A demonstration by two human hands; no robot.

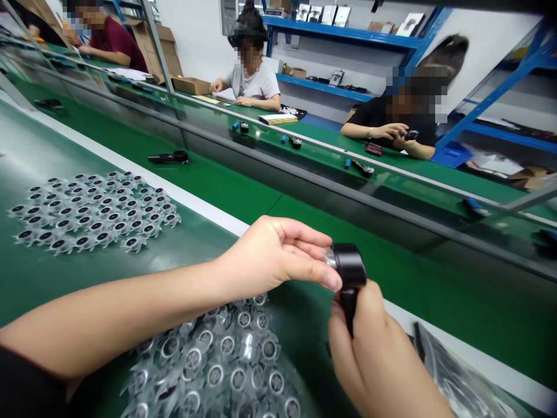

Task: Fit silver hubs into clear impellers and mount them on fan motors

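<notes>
Gripping a black device [351,264] by its handle, fingers wrapped round it, the right hand [374,337] holds the round head uppermost, while the left hand [278,255] pinches a small clear piece [331,258] at that head's side — below the left forearm lies a heap of clear finned parts [238,378], and a plastic bag [461,371] lies by the right forearm. Farther left, dark-centred finned parts [97,225] spread in a layer, and past them a second black device [167,157] rests on the green belt [256,191]. Beyond — across a rail — co-workers [256,84] sit before blue shelves [343,32].
</notes>
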